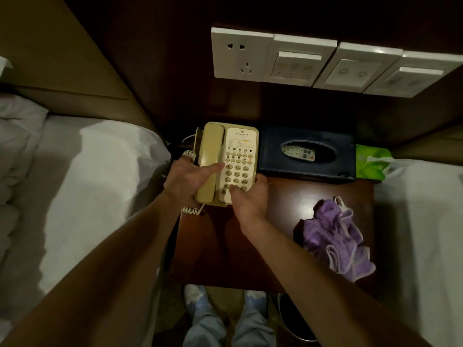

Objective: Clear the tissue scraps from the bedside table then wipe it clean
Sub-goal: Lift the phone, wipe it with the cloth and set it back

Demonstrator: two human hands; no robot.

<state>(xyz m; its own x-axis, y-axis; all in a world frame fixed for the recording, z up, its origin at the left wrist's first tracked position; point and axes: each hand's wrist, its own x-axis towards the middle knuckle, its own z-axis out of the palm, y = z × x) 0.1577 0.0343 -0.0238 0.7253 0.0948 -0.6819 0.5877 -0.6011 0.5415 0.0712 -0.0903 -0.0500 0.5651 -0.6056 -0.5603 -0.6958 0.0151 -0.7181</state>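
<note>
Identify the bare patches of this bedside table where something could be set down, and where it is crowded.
Bare: the table front, between the right hand and purple cloth. Crowded: the back, with the telephone, held by both hands (left hand), and dark tissue box.

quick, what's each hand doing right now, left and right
Left hand: gripping the left side of the phone, thumb across the handset.
Right hand: gripping the phone's near right corner.

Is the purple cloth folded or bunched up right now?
Bunched up. The purple cloth lies crumpled in loose, uneven folds on the bedside table, its white-trimmed edges twisted; neither hand touches it.
</note>
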